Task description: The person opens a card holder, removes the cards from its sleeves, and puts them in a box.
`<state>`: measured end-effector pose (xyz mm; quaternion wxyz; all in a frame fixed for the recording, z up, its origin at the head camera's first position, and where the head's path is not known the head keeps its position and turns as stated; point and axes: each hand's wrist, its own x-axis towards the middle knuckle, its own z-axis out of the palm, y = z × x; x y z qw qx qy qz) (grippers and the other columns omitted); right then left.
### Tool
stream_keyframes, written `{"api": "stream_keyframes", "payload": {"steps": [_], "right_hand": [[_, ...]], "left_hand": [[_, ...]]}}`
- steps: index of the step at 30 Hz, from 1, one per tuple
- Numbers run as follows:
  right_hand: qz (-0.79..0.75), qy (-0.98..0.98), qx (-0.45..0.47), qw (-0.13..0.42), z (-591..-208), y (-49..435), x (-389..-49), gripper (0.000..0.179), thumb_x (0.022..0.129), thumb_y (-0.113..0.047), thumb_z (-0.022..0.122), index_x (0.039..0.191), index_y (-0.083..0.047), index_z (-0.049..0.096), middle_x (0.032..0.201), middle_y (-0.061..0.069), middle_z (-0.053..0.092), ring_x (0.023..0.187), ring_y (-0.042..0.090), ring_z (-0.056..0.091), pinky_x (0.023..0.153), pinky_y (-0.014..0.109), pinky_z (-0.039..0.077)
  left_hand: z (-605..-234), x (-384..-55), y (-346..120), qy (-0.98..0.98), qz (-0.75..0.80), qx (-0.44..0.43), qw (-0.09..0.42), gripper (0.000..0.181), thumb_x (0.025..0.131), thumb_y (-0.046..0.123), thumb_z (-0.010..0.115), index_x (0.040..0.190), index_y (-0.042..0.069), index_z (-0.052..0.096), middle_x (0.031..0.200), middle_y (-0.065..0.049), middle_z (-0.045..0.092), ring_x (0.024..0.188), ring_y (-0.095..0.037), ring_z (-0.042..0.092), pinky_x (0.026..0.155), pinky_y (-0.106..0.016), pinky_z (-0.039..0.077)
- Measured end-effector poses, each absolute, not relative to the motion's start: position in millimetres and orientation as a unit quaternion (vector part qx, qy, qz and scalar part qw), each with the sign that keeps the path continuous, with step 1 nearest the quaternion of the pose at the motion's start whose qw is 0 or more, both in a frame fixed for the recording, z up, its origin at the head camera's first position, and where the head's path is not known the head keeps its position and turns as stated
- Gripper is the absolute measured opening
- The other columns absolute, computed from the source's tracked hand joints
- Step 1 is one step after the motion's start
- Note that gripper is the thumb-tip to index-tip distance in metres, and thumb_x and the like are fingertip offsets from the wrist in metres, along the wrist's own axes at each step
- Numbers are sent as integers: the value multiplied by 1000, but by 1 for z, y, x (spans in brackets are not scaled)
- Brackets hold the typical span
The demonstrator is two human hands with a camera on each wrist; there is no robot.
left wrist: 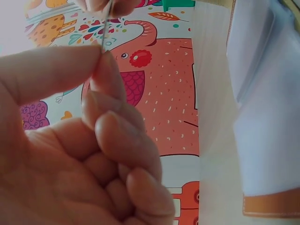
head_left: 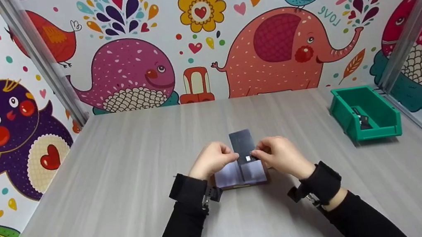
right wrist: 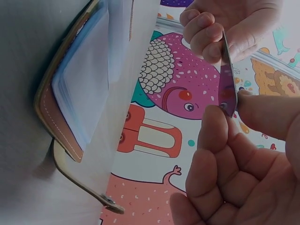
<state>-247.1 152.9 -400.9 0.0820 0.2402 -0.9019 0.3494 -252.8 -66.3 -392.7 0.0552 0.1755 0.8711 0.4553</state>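
Note:
A dark card (head_left: 242,143) with a small pale square near its lower end is held upright between both hands. My left hand (head_left: 213,159) pinches one edge with thumb and forefinger, while the right hand (head_left: 282,157) pinches the opposite edge near the lower corner. Seen edge-on in the right wrist view, the card (right wrist: 228,86) looks thin and glossy. Just beneath lies an opened card holder (head_left: 228,176) with clear plastic sleeves (right wrist: 84,89) and a brown stitched cover (right wrist: 58,122). A strap (right wrist: 77,180) with a snap extends from the cover.
At the right of the table (head_left: 126,223) stands a green bin (head_left: 380,131) with dark small items (head_left: 363,121) inside. Printed cartoon walls with metal corner posts (head_left: 46,67) bound the table at the back and sides.

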Motion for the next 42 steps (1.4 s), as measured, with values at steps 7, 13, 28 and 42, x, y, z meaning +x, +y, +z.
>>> {"api": "stream_keyframes", "payload": {"steps": [7, 13, 28, 42], "right_hand": [[368, -900, 221, 81, -404, 153, -247, 16, 92, -14, 71, 80, -7, 62, 67, -5, 56, 56, 8, 50, 52, 25, 42], [387, -895, 209, 73, -403, 152, -245, 16, 92, -13, 70, 80, -8, 62, 67, -5, 58, 55, 8, 51, 50, 25, 42], [410, -887, 205, 59, -404, 154, -248, 15, 93, -10, 68, 80, -5, 63, 67, -4, 58, 57, 8, 49, 52, 24, 40], [426, -885, 177, 68, -398, 175, -252, 11, 94, -7, 66, 85, -1, 64, 73, 2, 60, 64, 13, 51, 57, 24, 39]], "left_hand": [[-396, -254, -64, 876, 445, 183, 33, 47, 90, 14, 67, 52, 17, 38, 50, 9, 28, 46, -8, 27, 49, -24, 21], [-398, -254, -63, 879, 438, 186, 17, 47, 89, 14, 67, 52, 18, 38, 49, 9, 29, 46, -8, 28, 49, -23, 21], [-396, -253, -62, 883, 438, 164, 30, 40, 88, 15, 68, 56, 17, 45, 53, 9, 36, 49, -8, 34, 50, -23, 27], [-397, -259, -80, 920, 384, 77, -12, 24, 84, 19, 73, 63, 11, 63, 62, 6, 50, 56, -12, 43, 54, -25, 35]]}}
